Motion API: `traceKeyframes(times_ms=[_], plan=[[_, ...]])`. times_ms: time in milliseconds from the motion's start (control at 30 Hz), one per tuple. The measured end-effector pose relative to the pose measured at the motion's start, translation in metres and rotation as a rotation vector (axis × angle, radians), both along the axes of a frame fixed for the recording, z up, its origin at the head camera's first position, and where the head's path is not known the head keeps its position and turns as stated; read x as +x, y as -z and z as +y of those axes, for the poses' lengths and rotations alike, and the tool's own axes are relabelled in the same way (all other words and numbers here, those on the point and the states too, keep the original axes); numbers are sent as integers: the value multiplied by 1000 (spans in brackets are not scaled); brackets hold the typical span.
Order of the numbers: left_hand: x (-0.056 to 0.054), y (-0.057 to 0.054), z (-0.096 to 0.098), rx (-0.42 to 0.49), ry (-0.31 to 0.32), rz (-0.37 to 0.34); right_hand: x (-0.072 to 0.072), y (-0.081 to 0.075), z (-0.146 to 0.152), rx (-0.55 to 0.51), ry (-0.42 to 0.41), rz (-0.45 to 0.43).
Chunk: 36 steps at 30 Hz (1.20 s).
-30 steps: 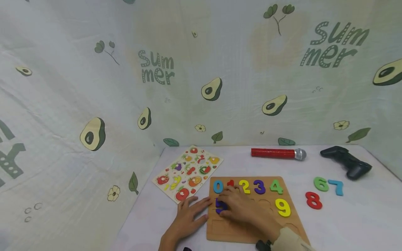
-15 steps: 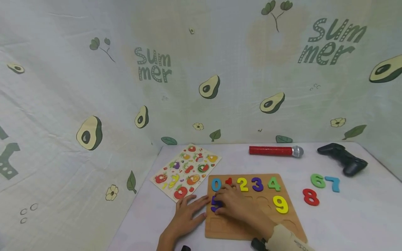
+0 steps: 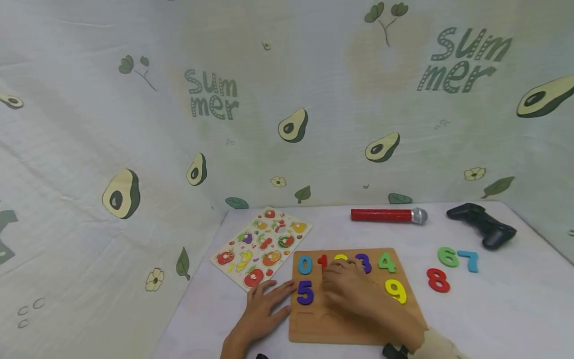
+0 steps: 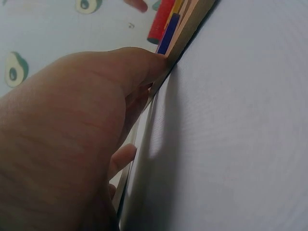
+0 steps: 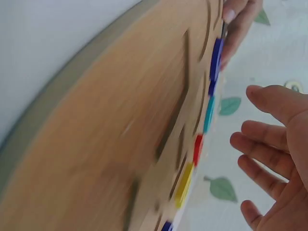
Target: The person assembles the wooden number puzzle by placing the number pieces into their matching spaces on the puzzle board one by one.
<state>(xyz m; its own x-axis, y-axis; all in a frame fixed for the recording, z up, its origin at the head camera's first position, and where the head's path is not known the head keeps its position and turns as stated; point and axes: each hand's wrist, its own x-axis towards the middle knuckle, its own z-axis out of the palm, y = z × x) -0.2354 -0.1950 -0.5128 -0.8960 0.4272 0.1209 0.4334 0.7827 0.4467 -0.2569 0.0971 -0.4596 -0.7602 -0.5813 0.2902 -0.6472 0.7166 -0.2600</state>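
Note:
The wooden number board (image 3: 341, 329) lies on the white table. A purple 5 (image 3: 305, 292) sits in its second row, below the blue 0 (image 3: 305, 265). Fingertips of my left hand (image 3: 262, 314) touch the board's left edge, its fingers fairly straight and spread. My right hand (image 3: 350, 286) hovers over the board, to the right of the 5, partly covering the 1, 2 and 3. In the right wrist view that hand (image 5: 279, 154) is raised off the board, fingers relaxed and holding nothing. A green 4 (image 3: 386, 263) and a yellow 9 (image 3: 396, 291) also sit on the board.
Right of the board lie a green 6 (image 3: 448, 257), a blue 7 (image 3: 469, 261) and a red 8 (image 3: 438, 280). A red toy microphone (image 3: 387, 215) and a black game controller (image 3: 482, 225) lie behind. A fruit puzzle board (image 3: 262, 247) lies at the left.
My right hand has let go of the purple 5 and moved up and to the right, leaving the 5 in full view. My left hand stays at the board's edge.

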Motion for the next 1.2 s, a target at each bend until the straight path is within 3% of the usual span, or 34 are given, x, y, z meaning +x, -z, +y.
traceKeyframes(times_ms=[600, 800, 1200], plan=[[4, 5, -3, 17, -1, 20, 15, 1, 75, -53, 144, -10], [5, 2, -1, 27, 5, 47, 14, -2, 91, -83, 184, 30], [3, -2, 1, 26, 0, 11, 9, -6, 136, -16, 271, 47]])
